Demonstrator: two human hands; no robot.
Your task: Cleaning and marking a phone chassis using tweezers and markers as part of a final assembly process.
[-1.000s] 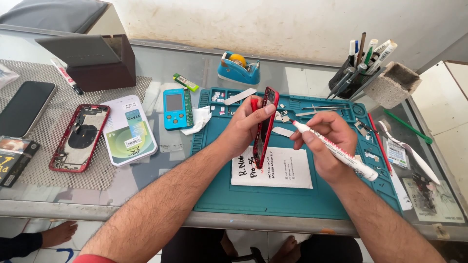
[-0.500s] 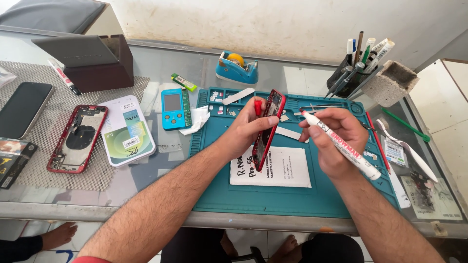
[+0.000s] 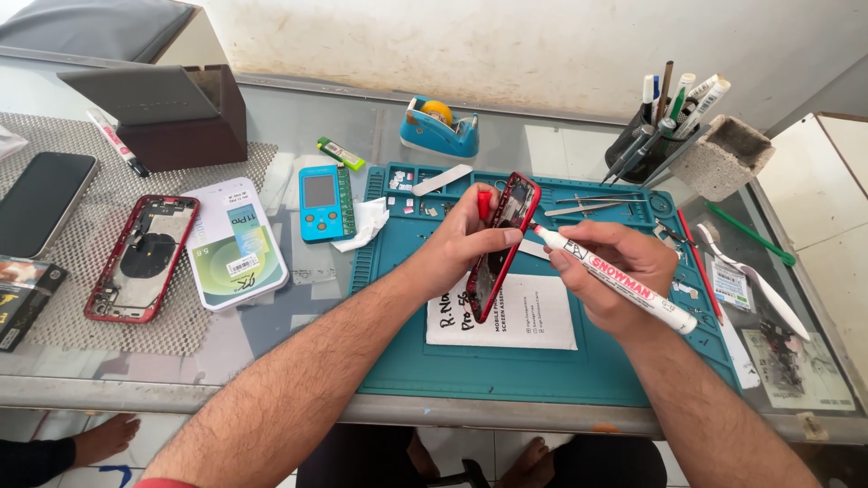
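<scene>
Your left hand (image 3: 457, 239) grips a red phone frame (image 3: 502, 244) on edge above the teal work mat (image 3: 542, 370), fingers (image 3: 495, 239) clenched around its long side with the thumb across the upper part. Your right hand (image 3: 610, 271) grasps a white marker (image 3: 615, 280), its tip meeting the frame's right edge near the top. To do this well, I judge you want the frame braced firmly so it cannot twist under the tip, and the marker pressed lightly and moved slowly along the narrow edge; a slip would likely put ink on the inner parts.

Just under the frame a white paper sheet (image 3: 533, 316) with handwriting lies on the mat. Farther up the mat, tweezers (image 3: 592, 203) and small parts sit in its moulded trays.

The bench (image 3: 298, 298) is glass-topped. To your left lie a white packet with a green patch (image 3: 235, 239), a second red phone housing (image 3: 140, 258) open on a mesh mat (image 3: 54, 298), a dark phone (image 3: 41, 203) and a small blue device (image 3: 321, 201). Farther back stand a blue tape dispenser (image 3: 438, 126), a brown box (image 3: 176, 117) and a dark pen cup (image 3: 646, 145) beside a grey block (image 3: 723, 154). Behind the bench rises a pale, stained wall (image 3: 452, 45).
</scene>
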